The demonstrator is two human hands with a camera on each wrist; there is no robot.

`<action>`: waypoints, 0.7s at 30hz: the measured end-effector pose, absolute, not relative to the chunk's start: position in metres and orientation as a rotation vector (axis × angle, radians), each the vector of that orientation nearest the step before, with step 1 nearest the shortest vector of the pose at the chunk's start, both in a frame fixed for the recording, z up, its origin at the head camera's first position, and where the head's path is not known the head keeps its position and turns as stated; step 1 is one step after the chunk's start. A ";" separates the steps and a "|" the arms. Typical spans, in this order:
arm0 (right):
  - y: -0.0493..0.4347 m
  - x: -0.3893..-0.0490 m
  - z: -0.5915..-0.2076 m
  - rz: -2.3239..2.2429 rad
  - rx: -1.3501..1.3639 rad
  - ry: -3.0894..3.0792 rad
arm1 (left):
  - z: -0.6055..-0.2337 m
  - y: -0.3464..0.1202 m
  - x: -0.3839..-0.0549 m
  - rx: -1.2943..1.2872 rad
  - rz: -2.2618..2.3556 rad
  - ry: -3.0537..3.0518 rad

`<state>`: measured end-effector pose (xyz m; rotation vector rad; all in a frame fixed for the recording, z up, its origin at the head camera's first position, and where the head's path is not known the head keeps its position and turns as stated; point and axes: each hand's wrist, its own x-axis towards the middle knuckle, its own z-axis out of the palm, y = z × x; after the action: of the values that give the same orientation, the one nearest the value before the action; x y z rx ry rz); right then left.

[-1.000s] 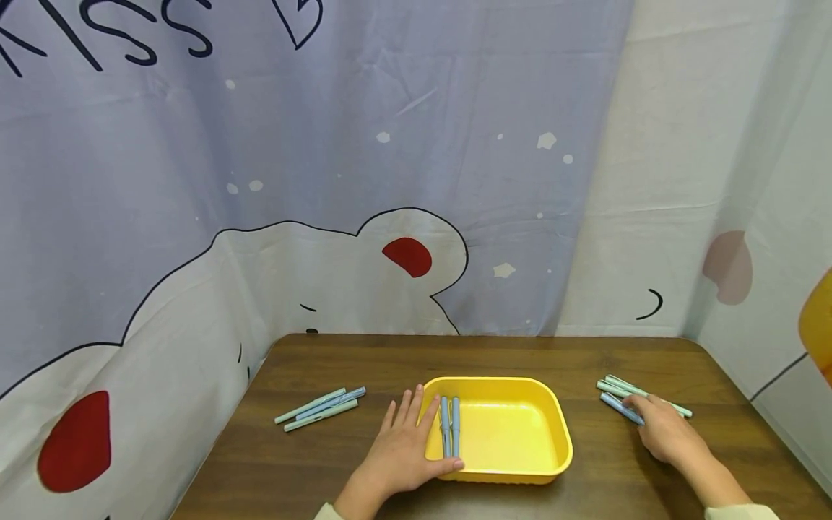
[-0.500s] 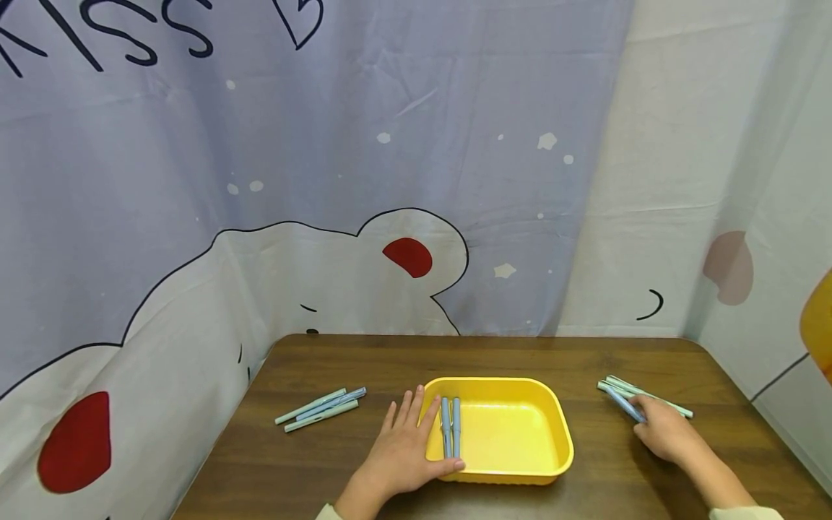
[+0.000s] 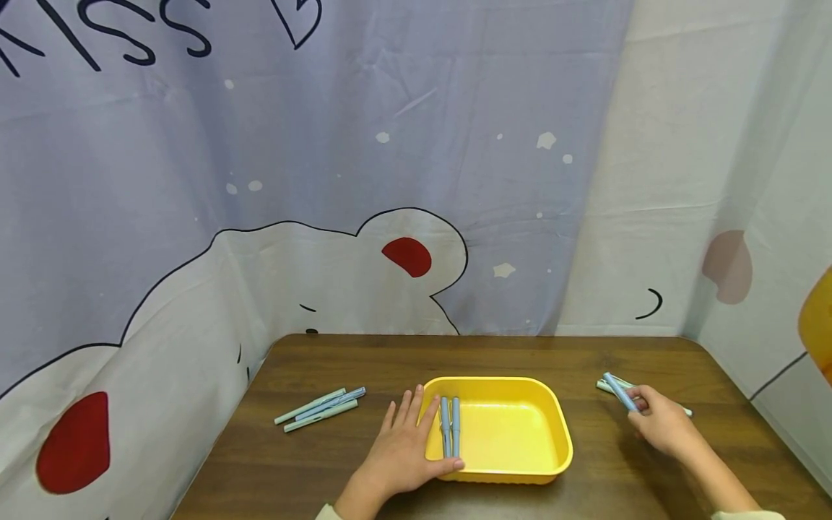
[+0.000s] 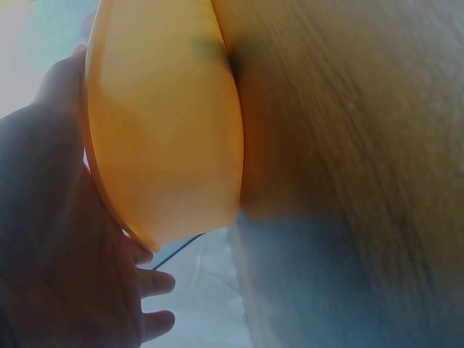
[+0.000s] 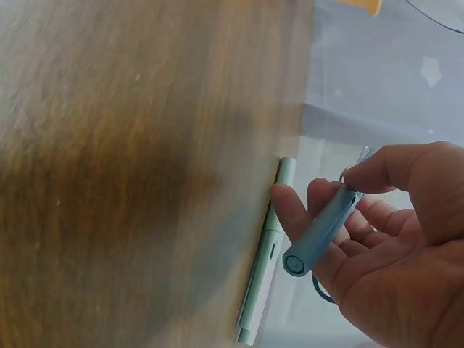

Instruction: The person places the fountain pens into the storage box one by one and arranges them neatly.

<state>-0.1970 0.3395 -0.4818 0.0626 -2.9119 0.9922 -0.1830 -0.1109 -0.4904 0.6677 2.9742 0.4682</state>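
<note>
My right hand [image 3: 664,425] pinches a blue pen [image 3: 620,392] between thumb and fingers. The right wrist view shows this pen [image 5: 319,235] raised and slanted, its round end toward the camera. Beneath that hand lie pale green pens [image 5: 265,268], partly hidden by it in the head view. My left hand [image 3: 404,449] rests with spread, straight fingers on the left side of a yellow tray [image 3: 513,437], the thumb along its front rim. Two blue pens [image 3: 456,427] lie side by side inside the tray, close to the left hand.
Left of the tray, a small group of green and blue pens [image 3: 321,409] lies on the brown wooden table [image 3: 364,357]. A printed curtain [image 3: 520,188] hangs behind the table's back edge and along its sides.
My right hand has picked up the blue pen from beside the green ones, lifting and turning it more upright. The left hand and tray have stayed put.
</note>
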 end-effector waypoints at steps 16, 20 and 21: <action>0.329 -0.186 -0.470 1.916 0.046 -2.673 | -0.491 -0.111 -0.183 0.671 0.478 2.975; 0.326 -0.185 -0.463 1.668 0.037 -2.778 | -0.491 -0.111 -0.183 0.673 0.491 2.972; 0.324 -0.184 -0.461 1.622 0.038 -2.793 | -0.491 -0.111 -0.184 0.672 0.492 2.972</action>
<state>-0.1842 0.3245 -0.4611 0.0379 -2.7926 1.6216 -0.1835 -0.1110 -0.4914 0.6724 2.9719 0.4925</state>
